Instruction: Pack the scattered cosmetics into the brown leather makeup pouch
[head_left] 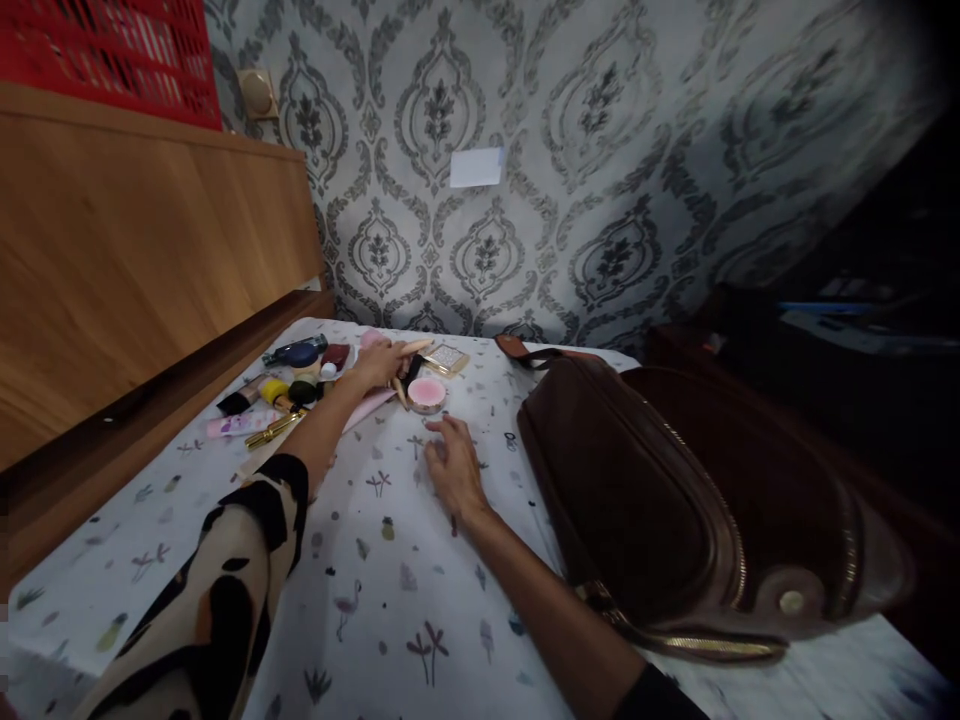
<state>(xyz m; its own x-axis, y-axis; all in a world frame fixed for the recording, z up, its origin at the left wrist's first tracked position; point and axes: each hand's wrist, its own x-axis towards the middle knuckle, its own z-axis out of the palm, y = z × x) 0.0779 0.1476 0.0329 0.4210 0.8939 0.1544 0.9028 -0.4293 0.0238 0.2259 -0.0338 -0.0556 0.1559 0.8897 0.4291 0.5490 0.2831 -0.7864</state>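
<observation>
Plainly, one brown bag rests at right, one cosmetics cluster at left. Of your two hands, the left hand is at the cluster, grip impossible to tell; the right hand loosely open, empty. Beyond it lie one gold-edged case and one pink compact.
</observation>
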